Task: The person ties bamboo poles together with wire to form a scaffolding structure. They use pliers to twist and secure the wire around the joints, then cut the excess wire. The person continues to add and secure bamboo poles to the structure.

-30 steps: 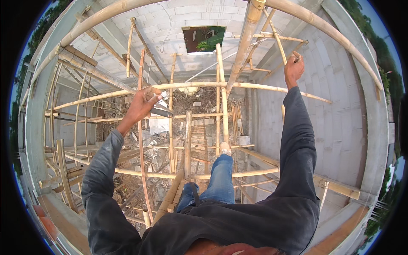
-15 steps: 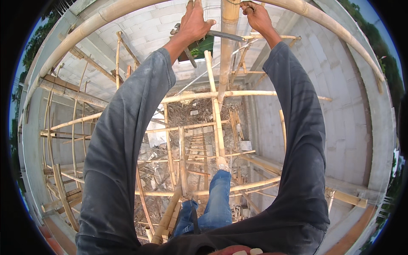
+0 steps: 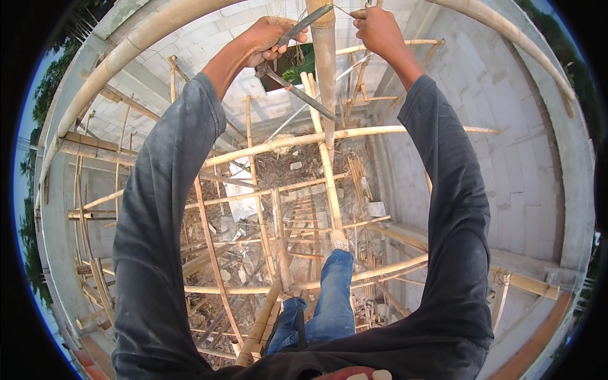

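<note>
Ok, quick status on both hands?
Left hand holding spread pincers. Right hand pinching thin wire. Bamboo pole between them in view.

We have the upright pole (image 3: 325, 57) between our left hand (image 3: 266, 42), with the pincers (image 3: 297, 94) in it, and our right hand (image 3: 378, 30). Behind and left of the pole, the window opening (image 3: 301, 67) sits in the far wall (image 3: 209, 38). The cross pole (image 3: 380, 130) runs below our hands, above the ground (image 3: 305, 153), where a sheet (image 3: 242, 204) lies left and a block (image 3: 376, 209) near the side wall (image 3: 506, 164).
</note>
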`<action>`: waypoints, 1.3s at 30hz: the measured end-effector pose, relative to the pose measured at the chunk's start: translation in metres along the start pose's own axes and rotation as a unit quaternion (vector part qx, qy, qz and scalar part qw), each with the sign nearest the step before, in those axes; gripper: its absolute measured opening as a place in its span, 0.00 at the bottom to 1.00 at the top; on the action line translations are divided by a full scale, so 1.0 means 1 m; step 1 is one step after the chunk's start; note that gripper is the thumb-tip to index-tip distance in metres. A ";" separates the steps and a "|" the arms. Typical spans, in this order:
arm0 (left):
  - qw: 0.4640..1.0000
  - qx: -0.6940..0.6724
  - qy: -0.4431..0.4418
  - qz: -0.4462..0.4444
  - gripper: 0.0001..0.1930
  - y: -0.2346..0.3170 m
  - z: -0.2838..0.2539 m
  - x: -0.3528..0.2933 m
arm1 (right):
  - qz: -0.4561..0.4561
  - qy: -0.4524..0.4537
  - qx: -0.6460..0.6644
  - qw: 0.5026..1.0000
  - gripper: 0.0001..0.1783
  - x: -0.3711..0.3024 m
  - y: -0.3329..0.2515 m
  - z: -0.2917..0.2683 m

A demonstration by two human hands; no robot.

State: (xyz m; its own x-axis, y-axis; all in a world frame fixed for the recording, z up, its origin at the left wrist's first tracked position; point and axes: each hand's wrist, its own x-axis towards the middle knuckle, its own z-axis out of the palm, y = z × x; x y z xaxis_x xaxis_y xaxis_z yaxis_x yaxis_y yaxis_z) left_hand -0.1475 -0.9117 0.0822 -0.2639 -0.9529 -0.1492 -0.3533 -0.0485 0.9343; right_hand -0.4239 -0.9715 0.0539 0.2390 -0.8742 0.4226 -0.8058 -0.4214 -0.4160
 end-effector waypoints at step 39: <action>0.954 -0.290 -0.079 -0.018 0.17 0.004 0.029 -0.006 | 0.200 0.095 0.666 0.712 0.14 -0.061 -0.078 0.035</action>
State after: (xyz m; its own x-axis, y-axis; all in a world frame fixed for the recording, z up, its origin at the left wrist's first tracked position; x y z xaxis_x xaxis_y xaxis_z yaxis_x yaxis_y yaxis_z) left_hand -0.1730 -0.8971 0.0773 -0.4093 -0.8926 -0.1893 0.1789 -0.2820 0.9426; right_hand -0.3566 -0.8935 0.0329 -0.0451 -0.9936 0.1037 0.4706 -0.1127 -0.8751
